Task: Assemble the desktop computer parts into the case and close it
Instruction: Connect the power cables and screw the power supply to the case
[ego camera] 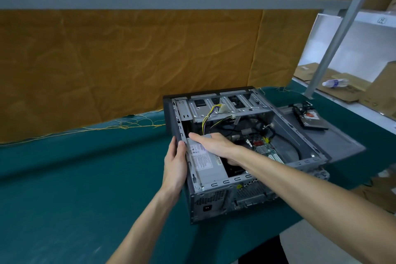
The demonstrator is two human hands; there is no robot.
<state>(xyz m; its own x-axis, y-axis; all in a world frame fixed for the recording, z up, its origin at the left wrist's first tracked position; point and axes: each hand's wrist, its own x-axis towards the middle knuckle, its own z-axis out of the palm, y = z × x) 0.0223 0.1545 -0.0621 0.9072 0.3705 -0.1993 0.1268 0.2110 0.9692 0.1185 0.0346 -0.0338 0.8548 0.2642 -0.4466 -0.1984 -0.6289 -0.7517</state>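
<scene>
Frankly, the biggest risk was the loose cables (pixel 211 117): the yellow and black bundle hung over the open bay just beyond the power supply (pixel 204 159), and if I pushed the box further in without clearing them, they could get pinched against the metal frame or dragged across the board (pixel 260 146). My right hand (pixel 216 146) lay flat on top of the power supply, fingers straight and pressing rather than wrapped around it, so a slip could have let the box shift out of line with the rear opening. My left hand (pixel 175 164) gripped the left wall of the case (pixel 216 201), thumb inside the rim and fingers around the outside; if that hold loosened, the whole case could slide on the green cloth of the desk (pixel 85 178), and it sat close to the desk's near edge.

The case lay on its side toward the right of the desk, open upward, dark grey outside and bare metal within. The power supply, a pale silver box with printed labels, sat in the near left corner, its socket showing through the rear panel. A green board with a red part lay at the bottom. The side panel (pixel 334 137) rested against the case's right side, with a hard drive (pixel 311 119) lying on it, not yet fitted
</scene>
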